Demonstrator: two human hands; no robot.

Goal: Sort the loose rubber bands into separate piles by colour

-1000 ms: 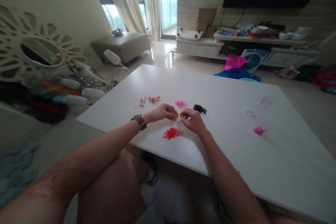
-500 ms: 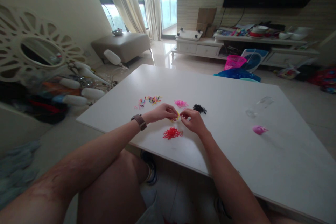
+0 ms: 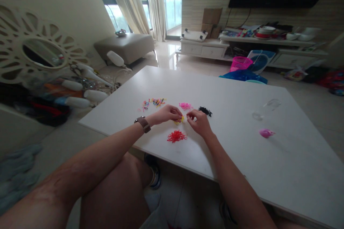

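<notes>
Small rubber bands lie on the white table in piles sorted by colour. My left hand, a brown-strapped watch on its wrist, pinches at some yellow rubber bands; more yellow shows under its fingers. Just to its right, my right hand has its thumb and fingertips pressed together, and whatever is between them is too small to make out. Red rubber bands sit nearer to me, pink ones beyond the hands, and black ones behind the right hand.
Mixed-colour rubber bands lie left of the hands. On the table's right side are a clear glass-like object and a small pink-purple item. A pink basket stands past the far edge, and lamp parts crowd the left side.
My right hand has shifted slightly to the right, and the gap between the two hands' fingertips is a little wider. The piles look the same.
</notes>
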